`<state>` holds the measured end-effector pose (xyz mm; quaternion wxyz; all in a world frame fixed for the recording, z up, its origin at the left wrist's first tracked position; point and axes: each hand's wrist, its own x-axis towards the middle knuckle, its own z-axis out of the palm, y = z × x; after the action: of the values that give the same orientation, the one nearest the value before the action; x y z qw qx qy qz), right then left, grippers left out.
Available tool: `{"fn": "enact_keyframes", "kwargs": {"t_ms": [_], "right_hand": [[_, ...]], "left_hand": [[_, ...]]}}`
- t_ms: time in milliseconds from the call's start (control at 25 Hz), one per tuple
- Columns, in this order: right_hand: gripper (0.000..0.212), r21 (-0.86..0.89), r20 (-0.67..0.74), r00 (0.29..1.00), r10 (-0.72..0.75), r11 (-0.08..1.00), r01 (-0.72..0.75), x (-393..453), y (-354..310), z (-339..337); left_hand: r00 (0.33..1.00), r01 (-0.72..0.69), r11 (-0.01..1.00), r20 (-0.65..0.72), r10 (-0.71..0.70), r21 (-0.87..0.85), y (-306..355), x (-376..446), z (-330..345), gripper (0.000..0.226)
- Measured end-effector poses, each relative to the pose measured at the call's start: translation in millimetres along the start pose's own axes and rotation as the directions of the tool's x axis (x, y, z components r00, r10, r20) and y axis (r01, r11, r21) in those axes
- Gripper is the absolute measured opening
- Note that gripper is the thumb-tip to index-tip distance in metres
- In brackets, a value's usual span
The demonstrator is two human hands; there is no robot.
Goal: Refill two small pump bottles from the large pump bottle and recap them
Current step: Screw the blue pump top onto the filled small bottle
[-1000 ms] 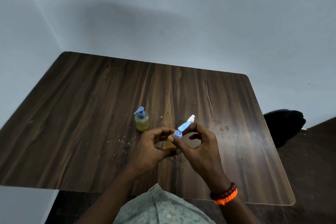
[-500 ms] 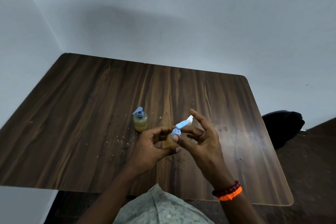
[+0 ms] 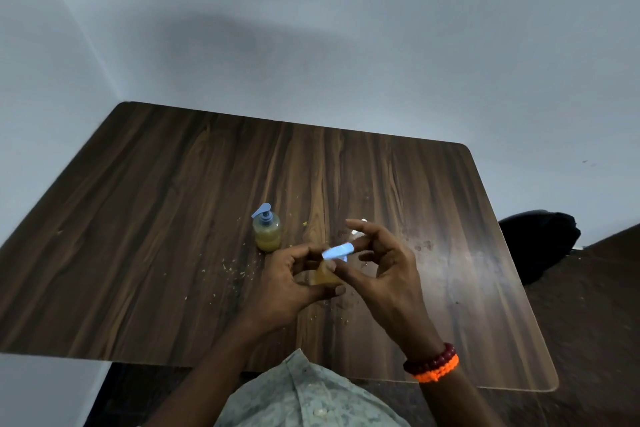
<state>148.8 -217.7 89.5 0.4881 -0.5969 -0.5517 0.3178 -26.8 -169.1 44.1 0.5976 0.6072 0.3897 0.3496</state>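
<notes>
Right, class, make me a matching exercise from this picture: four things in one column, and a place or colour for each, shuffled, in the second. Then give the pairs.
Column one:
1. standing bottle
2. held bottle
3. bracelet
4. black bag

Column two:
A. on the right wrist
B. on the floor, right of the table
C. upright on the table, pump on, untouched
D. gripped in the left hand, the right hand pinching its blue pump

Pairs: 1-C, 2-D, 3-A, 4-B
</notes>
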Motion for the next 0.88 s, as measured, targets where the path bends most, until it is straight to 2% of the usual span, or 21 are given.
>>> {"fn": "enact_keyframes", "kwargs": {"t_ms": [200,360,440,520,560,760,880], "right_hand": [[0.074,-0.002,0.064,0.998,-0.009,1.0,0.009,-4.0,-1.8,-5.1],[0.06,-0.011,0.027,1.0,-0.009,1.0,0.009,-2.4,0.6,-3.6],[0.077,0.018,0.062,0.998,0.008,1.0,-0.009,-3.3,-1.7,1.8],[0.099,0.008,0.108,0.994,-0.008,1.0,0.007,-3.8,-1.8,0.3],[0.102,0.008,0.122,0.992,-0.024,1.0,0.023,-2.8,-1.3,-3.1],[0.078,-0.035,0.039,0.999,-0.03,0.999,0.032,1.3,-3.2,-1.5],[0.083,-0.052,0.058,0.998,-0.007,0.999,0.01,-0.4,-0.8,4.8]], "left_hand": [[1.0,0.022,0.996,0.013,-0.021,-0.082,4.5,-0.5,3.5,0.05],[1.0,-0.002,0.999,0.03,0.004,-0.047,1.8,-0.9,2.4,0.044],[0.998,0.014,0.996,0.065,-0.008,-0.09,2.6,-1.7,5.5,0.04],[0.999,0.013,0.995,0.04,-0.009,-0.099,6.0,-1.6,6.4,0.043],[1.0,0.009,0.995,0.024,-0.007,-0.095,6.6,-1.3,5.4,0.046],[1.0,0.01,1.0,0.009,-0.01,-0.028,1.1,-1.2,1.3,0.048],[0.999,0.02,0.997,0.034,-0.018,-0.077,2.4,-3.1,4.4,0.042]]}}
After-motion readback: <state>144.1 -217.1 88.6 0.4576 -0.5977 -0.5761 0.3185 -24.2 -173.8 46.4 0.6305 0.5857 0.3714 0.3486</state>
